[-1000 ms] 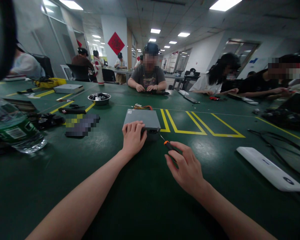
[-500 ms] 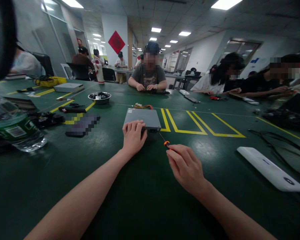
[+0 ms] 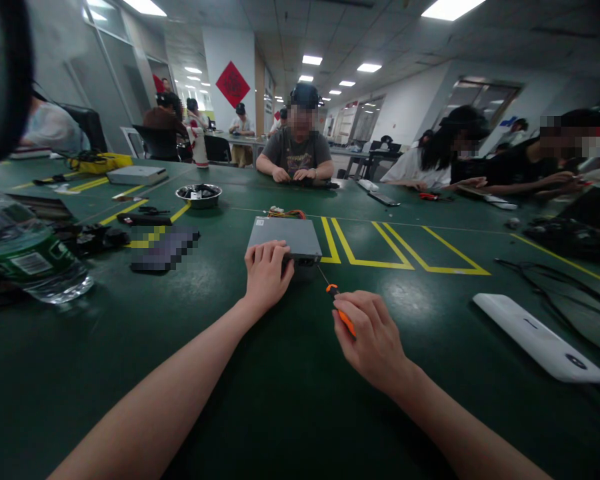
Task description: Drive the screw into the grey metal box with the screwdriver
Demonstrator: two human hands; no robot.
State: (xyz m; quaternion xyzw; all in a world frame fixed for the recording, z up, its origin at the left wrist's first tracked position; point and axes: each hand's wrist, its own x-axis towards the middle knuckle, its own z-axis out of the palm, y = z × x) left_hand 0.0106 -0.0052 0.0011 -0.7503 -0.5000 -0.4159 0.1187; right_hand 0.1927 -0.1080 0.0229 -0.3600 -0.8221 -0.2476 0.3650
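From where I stand, the grey metal box (image 3: 291, 233) lies on the green table (image 3: 260, 400), its near left corner held by the left hand (image 3: 267, 277), fingers partly curled; the right hand (image 3: 373, 330) is closed around the screwdriver (image 3: 333, 289), shaft pointing at the near right corner, tip contact too small to confirm. Correct work likely depends on 2 points: shaft aligned squarely with any fastening there, and firm bracing against rotation.
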